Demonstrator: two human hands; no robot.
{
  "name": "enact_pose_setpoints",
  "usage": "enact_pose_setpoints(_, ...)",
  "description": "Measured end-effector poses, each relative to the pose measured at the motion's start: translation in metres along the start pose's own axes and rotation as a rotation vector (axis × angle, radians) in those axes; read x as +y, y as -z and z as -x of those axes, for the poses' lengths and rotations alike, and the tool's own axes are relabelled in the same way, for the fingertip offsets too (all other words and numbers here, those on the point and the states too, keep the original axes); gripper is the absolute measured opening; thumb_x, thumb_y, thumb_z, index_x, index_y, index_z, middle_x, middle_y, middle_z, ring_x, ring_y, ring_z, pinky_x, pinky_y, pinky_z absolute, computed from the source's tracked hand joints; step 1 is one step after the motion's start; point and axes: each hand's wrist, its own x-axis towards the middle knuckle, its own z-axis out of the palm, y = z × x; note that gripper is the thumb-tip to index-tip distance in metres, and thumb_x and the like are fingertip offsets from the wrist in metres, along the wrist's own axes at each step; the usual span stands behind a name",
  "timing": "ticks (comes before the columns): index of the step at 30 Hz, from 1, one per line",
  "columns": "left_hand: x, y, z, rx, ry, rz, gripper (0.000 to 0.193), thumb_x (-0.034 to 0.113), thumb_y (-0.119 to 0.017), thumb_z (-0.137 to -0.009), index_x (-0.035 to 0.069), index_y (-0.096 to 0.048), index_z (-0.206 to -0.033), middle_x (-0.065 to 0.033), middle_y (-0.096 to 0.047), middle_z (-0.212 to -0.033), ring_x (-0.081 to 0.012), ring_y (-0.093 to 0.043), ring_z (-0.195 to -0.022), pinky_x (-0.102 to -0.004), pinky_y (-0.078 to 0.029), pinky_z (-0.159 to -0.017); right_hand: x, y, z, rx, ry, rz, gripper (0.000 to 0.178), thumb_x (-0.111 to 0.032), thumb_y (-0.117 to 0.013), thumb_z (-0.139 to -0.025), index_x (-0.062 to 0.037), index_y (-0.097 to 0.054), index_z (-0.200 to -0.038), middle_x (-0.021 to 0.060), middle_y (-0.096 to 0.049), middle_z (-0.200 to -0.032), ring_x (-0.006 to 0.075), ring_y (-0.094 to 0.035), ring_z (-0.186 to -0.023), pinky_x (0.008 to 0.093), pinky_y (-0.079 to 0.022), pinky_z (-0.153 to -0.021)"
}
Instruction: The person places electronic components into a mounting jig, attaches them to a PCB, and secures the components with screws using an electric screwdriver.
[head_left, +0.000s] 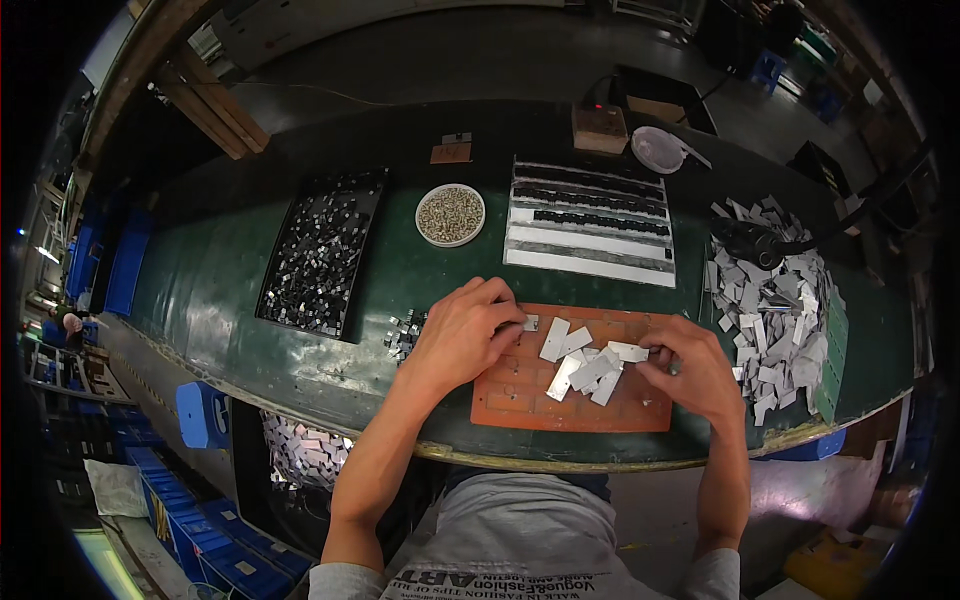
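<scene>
An orange board (640, 415) with shallow rectangular recesses lies at the table's near edge in front of me. Several thin silver metal plates (596, 372) are heaped loosely on its middle, some overlapping. At the board's upper left corner my left hand (462, 335) pinches the end of a small metal plate (530, 323). My right hand (692, 368) is over the board's right side, thumb and fingers closed on the end of another metal plate (628, 352) that touches the heap. Small black-and-silver parts (402, 335) lie beside my left wrist.
A black tray (372, 200) of small dark parts stands left, near a white bowl (421, 228) of tiny metal pieces. Behind the board lies a white sheet (590, 268) with black strips. A big pile of metal plates (775, 320) sits right, under a dark lamp-like arm (830, 243).
</scene>
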Motion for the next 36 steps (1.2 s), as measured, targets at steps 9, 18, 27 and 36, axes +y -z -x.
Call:
enact_pose_setpoints(9,0.001,0.001,0.0,-0.03,0.105,0.064,0.008,0.012,-0.075,-0.085,0.007,-0.076,-0.091,-0.0034,-0.064,-0.094,-0.0265,-0.063,-0.091,-0.0398,-0.053,-0.078,0.025,0.009,-0.008,0.111,-0.002,0.144,0.02,-0.003,-0.075,-0.08,-0.0005,-0.074,-0.1,0.0104,-0.063,-0.092,0.0224,-0.065,-0.074,0.0338,-0.053,-0.068)
enact_pose_setpoints(18,0.003,-0.005,-0.004,-0.019,0.201,0.158,0.008,0.01,-0.074,-0.085,0.004,-0.073,-0.091,-0.0066,-0.064,-0.094,-0.0295,-0.064,-0.092,-0.0414,-0.053,-0.079,0.023,-0.003,-0.013,0.135,0.059,0.193,0.017,-0.001,-0.07,-0.084,-0.0022,-0.071,-0.101,0.0089,-0.062,-0.099,0.028,-0.066,-0.081,0.0373,-0.053,-0.072)
enact_pose_setpoints(27,0.009,-0.013,-0.005,0.027,0.099,0.215,0.025,0.011,-0.073,-0.086,0.006,-0.073,-0.11,-0.0091,-0.062,-0.099,-0.0295,-0.061,-0.097,-0.0401,-0.051,-0.082,-0.01,-0.015,-0.009,0.031,0.291,0.117,0.03,-0.002,-0.075,-0.08,-0.006,-0.073,-0.11,0.0095,-0.063,-0.107,0.0301,-0.062,-0.099,0.037,-0.052,-0.083)
enact_pose_setpoints(36,0.02,-0.018,-0.011,-0.089,0.032,0.285,0.027,0.01,-0.077,-0.082,0.001,-0.064,-0.104,-0.0072,-0.061,-0.101,-0.0242,-0.06,-0.092,-0.0365,-0.05,-0.081,-0.009,-0.02,-0.008,-0.054,0.346,0.114,0.022,-0.007,-0.078,-0.081,-0.0043,-0.071,-0.102,0.007,-0.062,-0.106,0.0283,-0.064,-0.093,0.0394,-0.053,-0.08)
